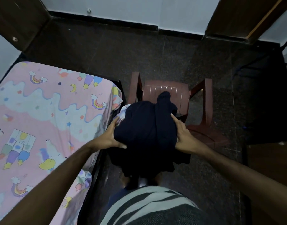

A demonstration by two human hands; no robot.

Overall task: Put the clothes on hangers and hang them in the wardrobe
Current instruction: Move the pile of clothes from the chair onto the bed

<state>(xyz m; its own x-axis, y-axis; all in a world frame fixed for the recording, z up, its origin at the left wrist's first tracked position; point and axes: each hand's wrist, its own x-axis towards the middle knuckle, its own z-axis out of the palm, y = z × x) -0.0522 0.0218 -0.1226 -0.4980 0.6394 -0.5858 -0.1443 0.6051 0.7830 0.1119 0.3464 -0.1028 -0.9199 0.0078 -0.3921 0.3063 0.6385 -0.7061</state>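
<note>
We hold a bundle of dark navy clothes [147, 135] between our left hand [110, 137] and right hand [183, 137], above the brown plastic armchair [165, 91]. The bed with the pink cartoon-print sheet [42, 119] lies just left of the chair.

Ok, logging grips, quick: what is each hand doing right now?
Left hand: closed on the dark clothes bundle.
Right hand: closed on the same bundle.

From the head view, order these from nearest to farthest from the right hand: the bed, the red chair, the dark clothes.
Measured from the right hand:
1. Dark clothes: held in both hands, touching it.
2. Red chair: just beyond, slightly right.
3. Bed: far left, past the left hand.
</note>
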